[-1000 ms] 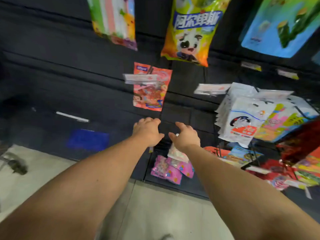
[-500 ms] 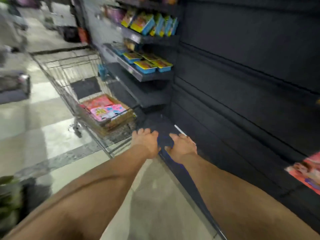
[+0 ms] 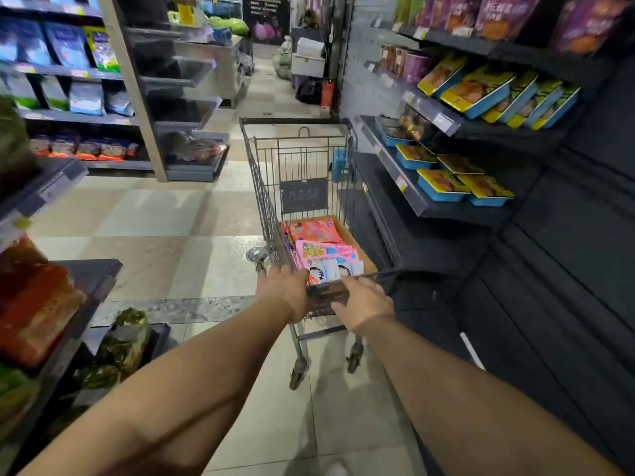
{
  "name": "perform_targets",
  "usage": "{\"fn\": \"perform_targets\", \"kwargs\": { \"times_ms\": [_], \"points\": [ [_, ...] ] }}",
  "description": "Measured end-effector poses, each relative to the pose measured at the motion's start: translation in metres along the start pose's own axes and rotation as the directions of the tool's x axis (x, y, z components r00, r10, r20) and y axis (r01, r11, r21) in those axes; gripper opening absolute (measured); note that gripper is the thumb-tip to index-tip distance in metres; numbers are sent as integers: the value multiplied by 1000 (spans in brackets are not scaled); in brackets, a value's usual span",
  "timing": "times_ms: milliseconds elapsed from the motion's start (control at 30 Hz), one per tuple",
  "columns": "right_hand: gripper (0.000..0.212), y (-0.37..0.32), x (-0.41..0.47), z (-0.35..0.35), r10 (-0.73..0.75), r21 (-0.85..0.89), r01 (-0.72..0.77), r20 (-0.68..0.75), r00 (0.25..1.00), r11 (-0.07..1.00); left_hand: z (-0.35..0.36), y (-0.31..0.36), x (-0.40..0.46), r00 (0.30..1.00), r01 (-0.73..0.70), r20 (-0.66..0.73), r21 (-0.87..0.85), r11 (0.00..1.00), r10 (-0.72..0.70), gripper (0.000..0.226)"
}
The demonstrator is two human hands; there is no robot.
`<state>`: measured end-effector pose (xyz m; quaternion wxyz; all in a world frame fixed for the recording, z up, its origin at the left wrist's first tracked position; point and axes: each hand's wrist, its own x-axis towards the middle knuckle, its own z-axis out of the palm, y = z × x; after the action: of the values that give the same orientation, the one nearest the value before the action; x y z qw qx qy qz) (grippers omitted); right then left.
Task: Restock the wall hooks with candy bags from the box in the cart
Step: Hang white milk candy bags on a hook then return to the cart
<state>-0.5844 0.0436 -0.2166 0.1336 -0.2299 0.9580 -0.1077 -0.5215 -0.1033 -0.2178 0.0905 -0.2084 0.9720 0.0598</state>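
Note:
A wire shopping cart [image 3: 298, 156] stands in the aisle straight ahead. In its near end sits a cardboard box [image 3: 359, 247] filled with pink and red candy bags [image 3: 323, 250]. My left hand [image 3: 283, 292] is at the near left corner of the cart's rim, fingers loosely bent, holding nothing. My right hand [image 3: 365, 302] reaches to the near rim just right of it, fingers stretched forward over the wire edge and empty. Whether either hand touches the wire is unclear. The wall hooks are out of view.
A dark slatted wall panel [image 3: 570, 286] runs along the right, beyond it shelves with blue and yellow trays [image 3: 481, 94]. Low shelves with red packs [image 3: 37, 310] crowd the left. Tiled floor [image 3: 192, 214] lies left of the cart.
The view has swung left from the hook wall to the aisle. Both empty hands have moved away from the hanging bags to the near rim of the cart.

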Motion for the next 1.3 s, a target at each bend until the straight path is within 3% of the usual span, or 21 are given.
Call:
{"fn": "perform_targets", "kwargs": {
  "times_ms": [233, 433, 700, 867, 1033, 1133, 1300],
  "points": [
    [62, 38, 138, -44, 7, 4, -7, 42, 999, 1000, -28, 14, 126, 999, 49, 14, -11, 999, -49, 67],
    [65, 65, 204, -52, 38, 33, -42, 101, 994, 999, -15, 26, 202, 989, 56, 139, -2, 998, -55, 71],
    [51, 101, 274, -40, 133, 47, -140, 135, 982, 989, 8, 37, 305, 967, -108, 237, 63, 992, 90, 72],
    [53, 99, 326, -6, 265, 96, -284, 177, 948, 954, 43, 21, 384, 903, -272, 373, 117, 955, 212, 70],
    [51, 85, 375, 38, 431, 169, -487, 283, 857, 857, 81, -9, 473, 788, -391, 549, 96, 915, 279, 71],
    [54, 70, 394, 63, 487, 174, -571, 362, 795, 802, 103, -21, 507, 737, -374, 613, 19, 927, 285, 70],
    [55, 51, 402, 95, 543, 175, -663, 443, 713, 728, 155, -30, 535, 654, -164, 722, -156, 974, 226, 81]
  ]
}}
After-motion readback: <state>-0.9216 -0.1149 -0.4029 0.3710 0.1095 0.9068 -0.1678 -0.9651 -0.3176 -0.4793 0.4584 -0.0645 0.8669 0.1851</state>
